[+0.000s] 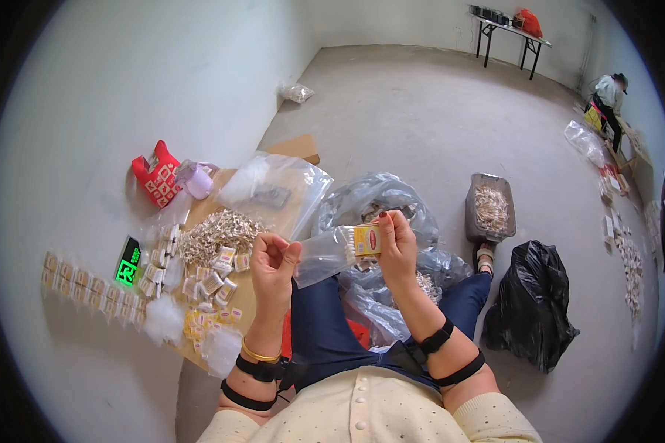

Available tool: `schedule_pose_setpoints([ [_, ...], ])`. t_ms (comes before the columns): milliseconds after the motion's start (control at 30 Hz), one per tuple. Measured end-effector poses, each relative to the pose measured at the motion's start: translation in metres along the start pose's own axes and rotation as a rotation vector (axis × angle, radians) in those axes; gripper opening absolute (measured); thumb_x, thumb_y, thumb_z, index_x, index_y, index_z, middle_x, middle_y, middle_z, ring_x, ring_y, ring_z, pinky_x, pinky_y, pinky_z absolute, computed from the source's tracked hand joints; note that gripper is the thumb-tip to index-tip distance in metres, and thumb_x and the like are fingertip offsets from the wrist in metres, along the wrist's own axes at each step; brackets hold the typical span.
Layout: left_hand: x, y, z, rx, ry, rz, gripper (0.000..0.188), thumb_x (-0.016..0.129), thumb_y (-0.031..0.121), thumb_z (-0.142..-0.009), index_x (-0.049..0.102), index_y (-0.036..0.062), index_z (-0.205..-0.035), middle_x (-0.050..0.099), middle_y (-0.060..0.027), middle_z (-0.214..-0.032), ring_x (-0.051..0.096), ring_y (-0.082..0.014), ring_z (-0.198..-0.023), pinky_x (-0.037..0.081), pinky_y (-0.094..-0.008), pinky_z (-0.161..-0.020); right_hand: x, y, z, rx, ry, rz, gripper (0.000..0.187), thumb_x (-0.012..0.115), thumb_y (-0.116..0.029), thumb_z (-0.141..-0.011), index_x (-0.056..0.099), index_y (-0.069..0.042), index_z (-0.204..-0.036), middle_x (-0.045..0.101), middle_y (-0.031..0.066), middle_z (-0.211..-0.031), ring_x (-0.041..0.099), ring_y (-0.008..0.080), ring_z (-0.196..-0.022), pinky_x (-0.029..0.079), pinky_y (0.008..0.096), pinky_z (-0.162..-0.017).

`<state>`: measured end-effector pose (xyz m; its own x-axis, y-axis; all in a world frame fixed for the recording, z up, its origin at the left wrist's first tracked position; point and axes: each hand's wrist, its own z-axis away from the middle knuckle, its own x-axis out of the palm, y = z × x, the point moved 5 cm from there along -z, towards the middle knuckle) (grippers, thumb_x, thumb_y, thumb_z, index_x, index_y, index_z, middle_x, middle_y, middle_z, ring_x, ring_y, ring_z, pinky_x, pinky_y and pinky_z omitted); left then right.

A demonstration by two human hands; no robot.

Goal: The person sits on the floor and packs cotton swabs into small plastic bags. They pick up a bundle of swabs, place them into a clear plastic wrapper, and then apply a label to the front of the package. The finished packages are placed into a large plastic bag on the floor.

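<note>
In front of my lap, both hands stretch a small clear plastic bag (320, 258) between them. My left hand (275, 262) pinches the bag's left end between thumb and fingers. My right hand (397, 247) grips the other end, where a yellow label card (366, 240) sits with white cotton swabs (349, 244) beside it. On the low table to my left lie a heap of loose swabs (222, 232), several packed swab bags (213, 286) and yellow cards (199, 325). Below my hands, large clear plastic bags (377, 192) hold more swabs.
A grey bin of swabs (515, 221) stands by my right foot, near a black plastic bag (532, 306). A red tote (157, 175) and a lilac jug (193, 179) are at the table's far left. Another person (609, 96) bends at the far right. A folding table (510, 28) stands behind.
</note>
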<state>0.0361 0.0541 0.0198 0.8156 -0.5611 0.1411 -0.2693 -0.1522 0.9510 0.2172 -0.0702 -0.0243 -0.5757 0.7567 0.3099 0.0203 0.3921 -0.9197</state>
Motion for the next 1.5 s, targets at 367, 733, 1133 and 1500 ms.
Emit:
schedule_pose_setpoints([
  [367,-0.227,-0.022,0.090,-0.042,0.511,-0.539,0.020,0.070,0.011,-0.088,0.051,0.0064,-0.094,0.062,-0.0003,-0.074,0.058,-0.0065,-0.064,0.043,-0.0200,-0.055,0.054,0.045,0.021,0.211,-0.146,-0.032,0.031,0.047,-0.035,-0.103,0.056,-0.010,-0.087,0.050,-0.0053,-0.063,0.043,0.0015,-0.049,0.032,0.0195,-0.041],
  [733,-0.280,-0.049,0.148,0.026,0.615,-1.438,0.029,0.075,0.019,-0.078,0.057,0.0080,-0.097,0.055,-0.0110,-0.102,0.049,-0.0317,-0.107,0.038,-0.0445,-0.093,0.126,0.078,0.050,0.310,-0.422,0.035,0.027,0.047,-0.029,-0.104,0.055,-0.008,-0.088,0.048,-0.0049,-0.067,0.041,0.0007,-0.055,0.031,0.0188,-0.045],
  [1133,-0.141,-0.023,0.047,-0.148,0.015,-0.408,0.035,0.078,0.018,-0.080,0.056,0.0049,-0.103,0.063,-0.0062,-0.094,0.059,-0.0176,-0.089,0.046,-0.0314,-0.082,0.196,0.062,0.079,-0.025,-0.675,0.448,0.018,0.052,-0.016,-0.099,0.054,0.001,-0.094,0.057,0.0136,-0.071,0.055,0.0205,-0.062,0.045,0.0316,-0.060],
  [1500,-0.181,-0.044,0.054,-0.134,0.233,-0.410,0.018,0.069,0.016,-0.089,0.061,0.0020,-0.095,0.064,-0.0002,-0.084,0.057,-0.0058,-0.080,0.047,-0.0251,-0.072,0.173,0.100,0.066,0.095,-0.561,0.448,0.020,0.051,-0.017,-0.100,0.057,0.000,-0.092,0.059,0.0120,-0.073,0.054,0.0166,-0.066,0.045,0.0313,-0.062],
])
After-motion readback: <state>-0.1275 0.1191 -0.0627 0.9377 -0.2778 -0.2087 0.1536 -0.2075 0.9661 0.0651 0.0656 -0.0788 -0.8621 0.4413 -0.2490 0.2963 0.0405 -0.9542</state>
